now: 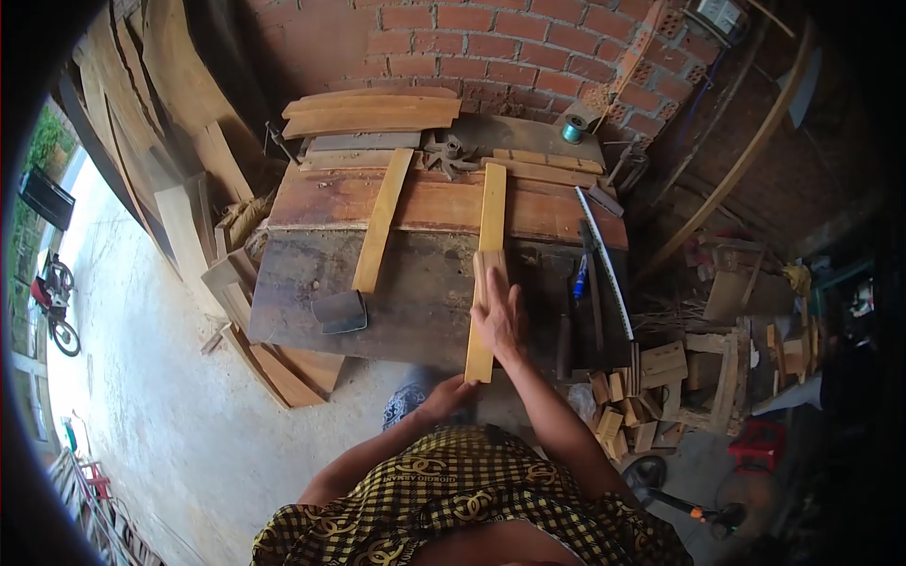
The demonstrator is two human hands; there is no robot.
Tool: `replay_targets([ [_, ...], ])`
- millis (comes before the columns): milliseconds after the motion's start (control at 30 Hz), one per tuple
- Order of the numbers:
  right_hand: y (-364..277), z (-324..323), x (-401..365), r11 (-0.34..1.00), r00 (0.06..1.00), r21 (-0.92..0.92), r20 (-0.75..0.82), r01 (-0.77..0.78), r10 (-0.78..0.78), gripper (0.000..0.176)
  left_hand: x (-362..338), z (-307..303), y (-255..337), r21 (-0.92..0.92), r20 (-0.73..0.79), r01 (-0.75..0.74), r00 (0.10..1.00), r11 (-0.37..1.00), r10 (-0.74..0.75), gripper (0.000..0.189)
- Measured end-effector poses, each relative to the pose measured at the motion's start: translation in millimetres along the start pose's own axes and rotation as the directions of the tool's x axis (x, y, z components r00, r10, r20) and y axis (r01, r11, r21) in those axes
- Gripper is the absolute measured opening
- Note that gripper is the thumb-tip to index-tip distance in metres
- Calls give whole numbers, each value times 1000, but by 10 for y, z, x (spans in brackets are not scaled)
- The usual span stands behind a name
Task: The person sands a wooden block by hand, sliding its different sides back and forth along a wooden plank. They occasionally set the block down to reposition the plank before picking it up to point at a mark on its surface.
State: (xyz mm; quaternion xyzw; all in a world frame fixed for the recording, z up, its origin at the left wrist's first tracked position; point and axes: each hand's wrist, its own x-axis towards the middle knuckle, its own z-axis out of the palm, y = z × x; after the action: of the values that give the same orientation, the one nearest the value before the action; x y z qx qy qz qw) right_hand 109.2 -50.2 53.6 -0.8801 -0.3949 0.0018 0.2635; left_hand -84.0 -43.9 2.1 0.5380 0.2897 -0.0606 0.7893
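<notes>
A long, pale yellow wooden strip (492, 209) lies lengthwise on the workbench, its near end reaching past the front edge. My left hand (447, 400) is closed on that near end from below. Partway along the strip, my right hand (500, 319) grips a small wooden block (489, 264) flat on its top face, thumb on one side and fingers stretched along it. The block's underside is hidden. To the left lies a second wooden strip (384, 222), with a curled dark sheet like sandpaper (340, 312) at its near end.
The dark workbench (293, 274) carries a blue marker (579, 280), a long metal ruler (606, 264), a metal star-shaped part (451, 158) and a spool (573, 129). Stacked boards (373, 113) line the back. Planks (179, 208) lean at left; offcuts (628, 415) pile at right.
</notes>
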Motion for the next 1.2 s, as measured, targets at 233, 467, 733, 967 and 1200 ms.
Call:
replay_targets([
  [233,117,336,1929,981,985,88,33,-173,171,78,105,-276,173,65,194,121,972,990,-132,43],
  [467,66,355,2358,973,975,74,56,-218,214,76,206,-403,243,67,316,163,932,984,-176,50],
  [733,66,396,2336,958,968,144,-8,-248,252,74,229,-452,105,226,258,161,941,961,-219,41],
  [967,206,548,2329,961,986,233,-40,-146,160,81,33,43,601,-147,15,278,960,949,-279,34],
  [1200,284,323,2028,997,990,36,-126,69,-64,79,-76,401,57,-336,-331,105,918,936,-221,27],
])
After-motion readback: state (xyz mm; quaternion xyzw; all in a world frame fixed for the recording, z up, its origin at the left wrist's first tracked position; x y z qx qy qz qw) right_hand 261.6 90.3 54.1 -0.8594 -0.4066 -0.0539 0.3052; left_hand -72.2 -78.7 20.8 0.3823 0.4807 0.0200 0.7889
